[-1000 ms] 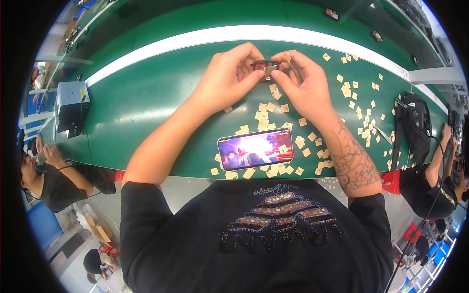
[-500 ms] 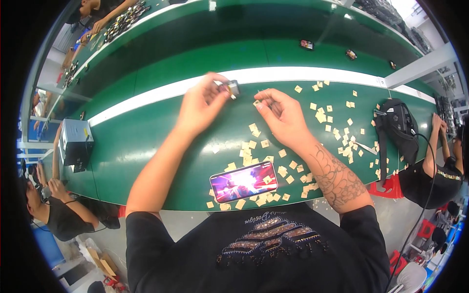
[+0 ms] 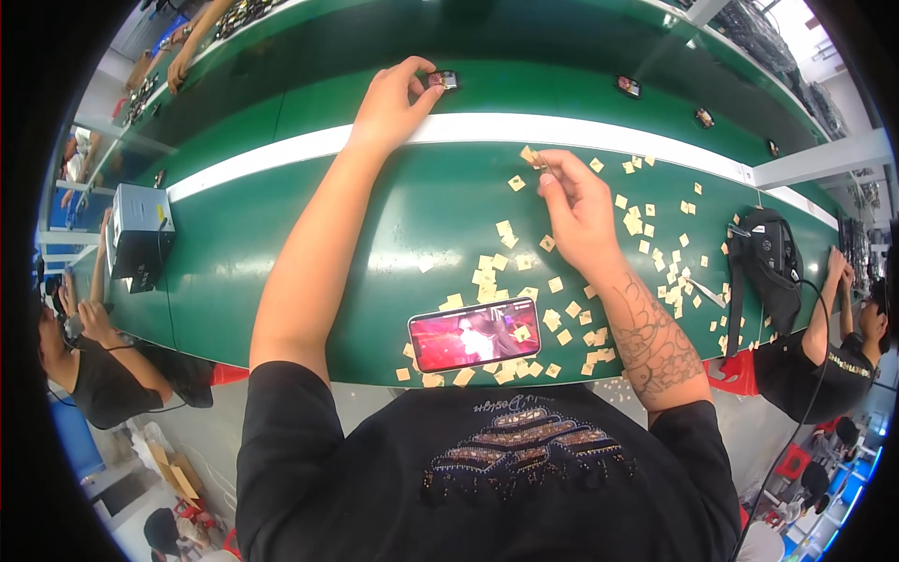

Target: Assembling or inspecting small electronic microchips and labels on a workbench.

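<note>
As we read the clock from the centre of the view, the black electronic module (image 3: 443, 81) lies at twelve o'clock, over the green far strip (image 3: 524, 86) beyond the white rail (image 3: 506, 128). We find the left hand (image 3: 387, 108) reaching across that rail, thumb and index finger clamped on the module's left end; whether the module bears on the strip, we cannot tell. We note the right hand (image 3: 582, 201) well apart from it, toward two o'clock, pinching a pale yellow square (image 3: 529, 155) above the green table (image 3: 234, 253). Toward five o'clock, near centre, we record a smartphone (image 3: 475, 335) lying face up with its screen lit, one yellow square on the glass. Loose yellow squares (image 3: 634, 227) are scattered around it and onward to three o'clock, where we log pale tweezers (image 3: 707, 292) and a black bag (image 3: 775, 272). Three further modules (image 3: 628, 86) sit spaced out between one and two o'clock. At nine o'clock we observe a grey metal box (image 3: 142, 234).
</note>
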`<state>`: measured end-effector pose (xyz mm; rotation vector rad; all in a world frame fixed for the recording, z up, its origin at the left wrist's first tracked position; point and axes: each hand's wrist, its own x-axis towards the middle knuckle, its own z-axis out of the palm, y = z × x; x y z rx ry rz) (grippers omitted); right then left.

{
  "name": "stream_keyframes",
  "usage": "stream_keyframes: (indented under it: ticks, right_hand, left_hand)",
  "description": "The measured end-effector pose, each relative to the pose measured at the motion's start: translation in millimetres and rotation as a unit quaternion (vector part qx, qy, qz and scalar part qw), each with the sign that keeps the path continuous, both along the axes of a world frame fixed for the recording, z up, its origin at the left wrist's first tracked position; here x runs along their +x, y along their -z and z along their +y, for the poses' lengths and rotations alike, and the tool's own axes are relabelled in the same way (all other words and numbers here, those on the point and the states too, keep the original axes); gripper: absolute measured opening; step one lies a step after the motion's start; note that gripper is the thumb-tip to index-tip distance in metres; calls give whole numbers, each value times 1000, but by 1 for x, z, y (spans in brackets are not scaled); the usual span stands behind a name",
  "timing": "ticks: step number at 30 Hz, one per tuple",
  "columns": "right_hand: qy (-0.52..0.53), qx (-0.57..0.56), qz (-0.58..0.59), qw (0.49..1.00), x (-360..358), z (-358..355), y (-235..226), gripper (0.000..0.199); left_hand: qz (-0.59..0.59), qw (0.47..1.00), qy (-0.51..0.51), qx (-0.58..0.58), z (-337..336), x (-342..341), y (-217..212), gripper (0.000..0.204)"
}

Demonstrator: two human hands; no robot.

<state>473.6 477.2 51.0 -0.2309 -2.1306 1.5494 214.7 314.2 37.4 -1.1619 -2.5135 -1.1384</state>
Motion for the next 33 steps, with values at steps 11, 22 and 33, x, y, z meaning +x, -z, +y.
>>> stream_keyframes:
  ticks: [11,22,33]
  right_hand:
    - [-22,98,-25,995,-2,0,-3,16]
    - [-12,168,13,986,-8,9,4,26]
    - [5,81,-95,992,-49,31,-17,40]
  left_hand:
    - [-24,998,53,-37,-4,1,-14,29]
    - [-55,993,97,41,-1,12,-20,19]
    - [-88,988,126,28,-5,7,-22,20]
